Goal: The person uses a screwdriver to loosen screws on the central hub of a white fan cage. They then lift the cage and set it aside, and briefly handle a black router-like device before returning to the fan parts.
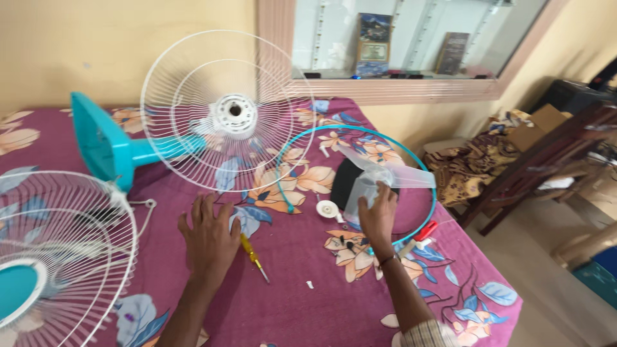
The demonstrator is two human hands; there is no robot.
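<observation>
The right hand (pixel 378 215) pinches the clear fan blade (pixel 379 177), lifting it off the floral cloth (pixel 302 302). The left hand (pixel 209 238) lies flat, fingers spread, covering part of a yellow screwdriver (pixel 255 259) near the rear grille (pixel 222 109).

Both forearms enter from the bottom edge of the frame and reach upward toward its middle. The left hand (pixel 209 241) lies left of centre, palm down and flat, its fingers spread a little and pointing toward the top of the frame, the wrist straight and the bare forearm running down to the lower edge. The right hand (pixel 378 215) sits just right of centre, slightly higher in the frame, back of the hand toward the camera, fingers curled forward in a grasp. A thin dark band circles the right wrist, and a patterned sleeve cuff shows at the bottom edge.
</observation>
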